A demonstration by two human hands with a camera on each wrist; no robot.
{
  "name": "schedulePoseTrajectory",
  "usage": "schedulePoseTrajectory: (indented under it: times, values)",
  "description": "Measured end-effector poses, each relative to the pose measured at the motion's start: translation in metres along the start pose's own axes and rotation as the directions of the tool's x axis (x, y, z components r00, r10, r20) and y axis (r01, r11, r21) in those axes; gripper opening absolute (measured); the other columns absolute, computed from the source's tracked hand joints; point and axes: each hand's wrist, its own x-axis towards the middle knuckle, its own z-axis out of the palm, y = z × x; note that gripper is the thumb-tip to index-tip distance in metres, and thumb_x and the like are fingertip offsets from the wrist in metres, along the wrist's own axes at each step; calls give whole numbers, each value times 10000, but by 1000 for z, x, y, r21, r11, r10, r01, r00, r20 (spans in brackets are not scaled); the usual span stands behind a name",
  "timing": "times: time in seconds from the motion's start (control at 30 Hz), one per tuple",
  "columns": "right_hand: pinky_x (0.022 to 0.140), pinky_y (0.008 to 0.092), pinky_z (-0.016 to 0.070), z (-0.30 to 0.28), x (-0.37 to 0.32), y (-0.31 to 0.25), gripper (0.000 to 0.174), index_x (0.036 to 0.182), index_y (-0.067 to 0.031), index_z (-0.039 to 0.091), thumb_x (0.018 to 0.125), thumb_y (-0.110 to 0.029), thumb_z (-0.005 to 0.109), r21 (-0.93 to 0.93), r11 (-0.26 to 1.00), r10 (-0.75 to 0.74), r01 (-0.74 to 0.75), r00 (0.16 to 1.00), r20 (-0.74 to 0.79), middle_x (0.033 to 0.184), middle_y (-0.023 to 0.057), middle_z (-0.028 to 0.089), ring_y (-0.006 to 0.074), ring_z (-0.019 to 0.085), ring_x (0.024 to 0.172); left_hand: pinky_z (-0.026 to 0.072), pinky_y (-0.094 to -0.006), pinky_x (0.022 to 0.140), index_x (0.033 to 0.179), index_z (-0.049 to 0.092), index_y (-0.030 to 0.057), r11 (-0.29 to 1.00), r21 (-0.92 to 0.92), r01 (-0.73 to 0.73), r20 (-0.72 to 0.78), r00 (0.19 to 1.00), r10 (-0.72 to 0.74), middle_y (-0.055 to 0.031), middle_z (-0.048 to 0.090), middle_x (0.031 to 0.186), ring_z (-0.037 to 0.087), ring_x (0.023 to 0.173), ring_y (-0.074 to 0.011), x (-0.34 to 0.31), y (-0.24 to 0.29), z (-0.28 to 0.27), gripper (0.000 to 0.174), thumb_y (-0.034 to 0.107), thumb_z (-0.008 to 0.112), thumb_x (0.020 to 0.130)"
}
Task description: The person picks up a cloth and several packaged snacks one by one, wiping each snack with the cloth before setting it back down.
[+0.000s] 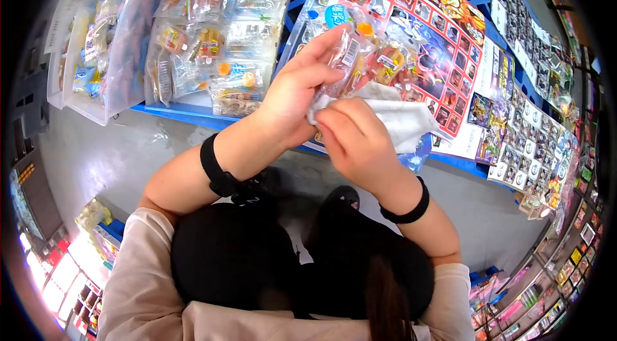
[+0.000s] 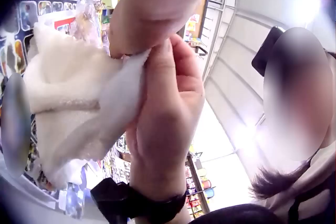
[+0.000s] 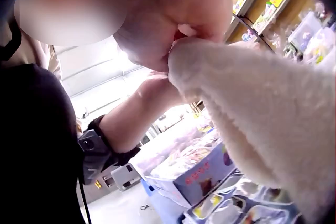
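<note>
My left hand (image 1: 289, 100) grips a clear plastic packet (image 1: 349, 58) with a barcode label, thumb lying across its front. My right hand (image 1: 363, 142) pinches a white cloth (image 1: 405, 119) close below the packet, right beside the left palm. From the pinch the cloth drapes away to the right, over the printed sheets. Its soft, folded surface fills much of the left wrist view, where the right hand (image 2: 165, 103) has thumb and fingers together on the edge. In the right wrist view the cloth (image 3: 262, 108) hides the packet.
A shallow blue-edged box (image 1: 151, 93) of small wrapped packets lies to the left, with a translucent plastic bin (image 1: 128, 52) of more packets beyond it. Printed picture sheets (image 1: 443, 39) cover the blue crate top (image 1: 466, 164) on the right. Further packets (image 1: 392, 61) lie behind the hands.
</note>
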Motion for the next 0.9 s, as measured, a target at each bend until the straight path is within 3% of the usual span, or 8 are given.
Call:
schedulePoseTrajectory:
  times: [0.17, 0.23, 0.3, 0.47, 0.53, 0.63, 0.8, 0.9]
  values:
    - [632, 355, 462, -32, -19, 3, 105, 822, -6, 559, 725, -10, 600, -257, 958, 222, -126, 893, 392, 792, 116, 522, 288, 546, 726, 346, -312, 967, 1325, 362, 83, 832, 497, -246, 71, 967, 243, -99, 390, 1316, 451, 1104, -195, 20, 1, 8, 579, -83, 420, 773]
    - [631, 360, 459, -34, -18, -1, 72, 797, -12, 554, 738, -34, 589, -306, 947, 263, -100, 789, 556, 778, 116, 512, 287, 544, 731, 343, -333, 954, 1301, 390, 90, 31, 865, -501, 419, 754, 506, -157, 379, 1312, 449, 1092, -244, 39, -9, 12, 567, -33, 502, 759]
    - [641, 338, 478, -35, -7, -8, 128, 774, -9, 543, 646, -1, 546, -198, 980, 147, -28, 769, 622, 772, 122, 504, 274, 544, 777, 323, -408, 967, 1285, 406, 93, -164, 871, -464, 470, 685, 557, -182, 346, 1333, 429, 1131, -304, 55, -25, 13, 552, 39, 562, 759]
    - [649, 361, 463, -46, -8, -21, 126, 768, -7, 524, 644, -9, 549, -170, 983, 173, -76, 704, 688, 772, 122, 493, 290, 532, 772, 322, -455, 954, 1209, 477, 84, -352, 812, -465, 564, 779, 272, -147, 475, 1244, 448, 1143, -309, 40, 19, -23, 487, 198, 644, 766]
    - [654, 369, 457, -55, -8, -22, 127, 777, -5, 522, 653, -11, 548, -157, 980, 197, -121, 689, 697, 776, 123, 491, 296, 527, 770, 436, -362, 829, 1033, 590, 51, -407, 907, -111, 209, 957, 203, -146, 602, 1032, 561, 963, -317, 13, 74, -35, 324, 243, 633, 776]
    - [643, 358, 447, -60, -7, -26, 103, 810, -18, 535, 728, -51, 588, -177, 966, 257, -188, 655, 710, 776, 106, 481, 275, 526, 764, 472, -421, 701, 901, 594, 17, -761, 600, 245, -41, 960, 276, -189, 620, 862, 598, 817, -345, -19, 129, -83, 299, 287, 604, 774]
    - [635, 363, 446, -48, -2, -27, 124, 814, -13, 532, 716, -45, 600, -108, 989, 150, -104, 664, 733, 777, 102, 483, 277, 527, 760, 480, -441, 739, 951, 513, -24, -565, 607, 558, -321, 823, 468, -224, 610, 891, 608, 852, -366, -22, 115, -95, 402, 291, 652, 745]
    - [623, 375, 442, -42, 2, -30, 77, 757, -12, 485, 688, -2, 517, -99, 990, 141, -100, 686, 713, 772, 120, 479, 282, 520, 743, 452, -449, 746, 980, 466, -3, -527, 694, 492, -195, 832, 520, -201, 614, 922, 570, 914, -394, -24, 105, -116, 413, 259, 675, 739]
